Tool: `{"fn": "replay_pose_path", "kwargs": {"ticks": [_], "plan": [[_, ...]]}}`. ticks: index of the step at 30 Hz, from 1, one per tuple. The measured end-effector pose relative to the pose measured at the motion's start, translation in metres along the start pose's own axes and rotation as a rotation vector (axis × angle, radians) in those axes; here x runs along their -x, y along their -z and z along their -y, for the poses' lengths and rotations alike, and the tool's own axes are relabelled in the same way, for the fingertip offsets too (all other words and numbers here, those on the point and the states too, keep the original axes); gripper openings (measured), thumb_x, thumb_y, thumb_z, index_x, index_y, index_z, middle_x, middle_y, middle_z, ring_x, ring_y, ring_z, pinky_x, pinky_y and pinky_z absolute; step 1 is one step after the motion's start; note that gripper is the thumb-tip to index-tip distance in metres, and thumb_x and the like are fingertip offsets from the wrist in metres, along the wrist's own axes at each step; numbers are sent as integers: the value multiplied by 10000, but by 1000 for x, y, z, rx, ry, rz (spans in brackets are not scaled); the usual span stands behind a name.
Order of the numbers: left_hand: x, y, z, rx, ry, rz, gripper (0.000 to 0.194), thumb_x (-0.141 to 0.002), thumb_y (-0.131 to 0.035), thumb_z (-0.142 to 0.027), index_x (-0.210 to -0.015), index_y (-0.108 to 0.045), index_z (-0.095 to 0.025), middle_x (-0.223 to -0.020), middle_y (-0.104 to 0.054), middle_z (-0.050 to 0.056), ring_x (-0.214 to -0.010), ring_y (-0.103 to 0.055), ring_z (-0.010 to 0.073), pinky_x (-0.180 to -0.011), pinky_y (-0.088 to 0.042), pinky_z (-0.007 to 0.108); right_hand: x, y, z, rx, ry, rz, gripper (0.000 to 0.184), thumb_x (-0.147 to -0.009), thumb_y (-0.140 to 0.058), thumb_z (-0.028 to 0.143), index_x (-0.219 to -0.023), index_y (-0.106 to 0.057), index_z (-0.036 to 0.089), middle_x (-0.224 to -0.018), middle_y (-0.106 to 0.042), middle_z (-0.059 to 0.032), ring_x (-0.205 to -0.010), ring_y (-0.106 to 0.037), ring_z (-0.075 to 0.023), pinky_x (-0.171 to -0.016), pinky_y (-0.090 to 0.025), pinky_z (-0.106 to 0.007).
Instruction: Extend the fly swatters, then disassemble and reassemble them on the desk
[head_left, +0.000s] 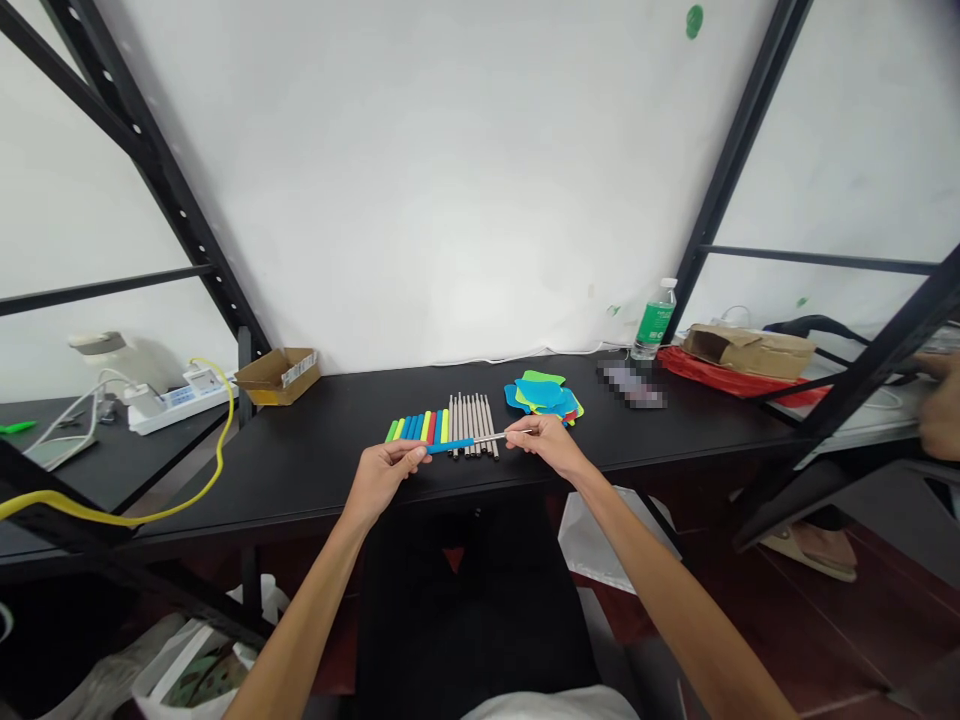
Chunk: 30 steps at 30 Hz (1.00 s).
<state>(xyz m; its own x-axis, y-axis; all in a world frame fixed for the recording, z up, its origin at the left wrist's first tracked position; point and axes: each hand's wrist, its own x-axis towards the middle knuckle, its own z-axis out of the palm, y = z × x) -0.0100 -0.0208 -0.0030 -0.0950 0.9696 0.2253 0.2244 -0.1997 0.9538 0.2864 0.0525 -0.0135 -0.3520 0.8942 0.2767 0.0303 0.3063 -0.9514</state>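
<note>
My left hand point(388, 468) pinches the left end of a blue tube point(451, 446) held level over the black table point(315, 450). My right hand point(541, 436) pinches a thin grey rod point(501, 437) that goes into the tube's right end. Just behind them, a row of coloured tubes point(418, 427) in green, blue, yellow and red lies flat. Beside that row lie several grey rods point(472, 425). A pile of blue, green and yellow cut-out pieces point(543, 394) sits behind my right hand.
A small cardboard box point(279, 374) and a white power strip point(178, 398) with a yellow cable point(219, 440) are at the left. A green-labelled bottle point(655, 320), a red sheet point(712, 376) and a brown box point(750, 350) stand right. Another person's hand point(941, 410) shows at the right edge.
</note>
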Motion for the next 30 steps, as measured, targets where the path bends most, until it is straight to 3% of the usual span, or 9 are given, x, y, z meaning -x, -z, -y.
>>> {"fn": "replay_pose_path", "kwargs": {"ticks": [13, 20, 30], "plan": [[-3, -1, 5, -20, -11, 15, 428, -764, -743, -506, -991, -764, -143, -837, -772, 106, -645, -600, 166, -587, -470, 269, 1, -2, 6, 39, 6, 21, 282, -762, -749, 427, -866, -767, 166, -761, -746, -74, -653, -610, -169, -559, -425, -275], [0, -5, -4, -63, 5, 117, 390, -783, -735, -487, -991, -768, -159, -827, -775, 94, -775, -672, 208, -700, -498, 288, 0, -7, 7, 46, 14, 62, 296, -783, -735, 436, -897, -761, 164, -802, -752, -72, -657, -607, -157, -577, -432, -266], [0, -3, -3, 3, 16, 42, 400, -757, -755, -487, -976, -781, -152, -836, -774, 114, -679, -630, 184, -561, -458, 263, 2, -8, 7, 70, 37, 101, 343, -780, -733, 462, -941, -741, 159, -868, -759, -86, -805, -696, -217, -677, -486, -301]]}}
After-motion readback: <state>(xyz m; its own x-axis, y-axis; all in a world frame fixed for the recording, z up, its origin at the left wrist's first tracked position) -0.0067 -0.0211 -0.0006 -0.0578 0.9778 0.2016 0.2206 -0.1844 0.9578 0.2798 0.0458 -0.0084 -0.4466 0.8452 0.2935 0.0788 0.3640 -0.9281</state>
